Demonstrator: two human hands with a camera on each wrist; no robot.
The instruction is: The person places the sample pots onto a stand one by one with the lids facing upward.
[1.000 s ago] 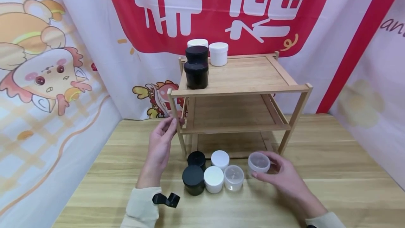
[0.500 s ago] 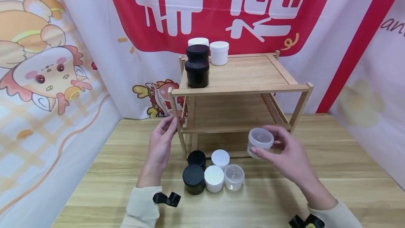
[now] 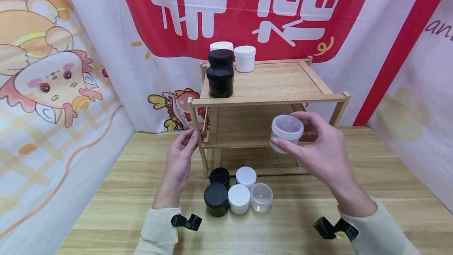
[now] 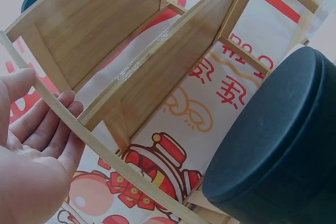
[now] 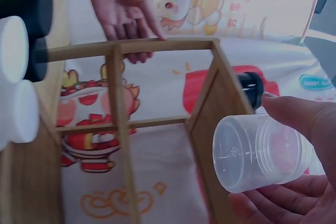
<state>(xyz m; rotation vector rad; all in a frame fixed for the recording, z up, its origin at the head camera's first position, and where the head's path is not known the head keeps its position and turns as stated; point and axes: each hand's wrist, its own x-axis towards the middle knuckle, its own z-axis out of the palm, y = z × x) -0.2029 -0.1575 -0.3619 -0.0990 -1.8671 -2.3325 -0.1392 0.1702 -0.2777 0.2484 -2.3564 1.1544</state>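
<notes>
My right hand (image 3: 323, 150) holds a clear plastic jar (image 3: 286, 132) by its sides, between thumb and fingers, in front of the shelf's middle level. In the right wrist view the clear jar (image 5: 257, 153) lies sideways, its bottom facing the shelf. My left hand (image 3: 181, 158) grips the left front post of a three-level wooden shelf (image 3: 276, 85), thumb on one side and fingers on the other. Before the shelf stand two black jars (image 3: 216, 195), two white jars (image 3: 239, 194) and another clear jar (image 3: 261, 195), grouped together on the table.
On the shelf's top, at the left, are black jars (image 3: 220, 84) one behind the other and two white jars (image 3: 245, 59) at the back. A printed cloth (image 3: 170, 74) hangs behind. The wooden table (image 3: 116, 192) extends on both sides of the shelf.
My right hand has lifted the clear jar off the table, beside the other clear one, up to the middle shelf's height. My left hand stays on the post.
</notes>
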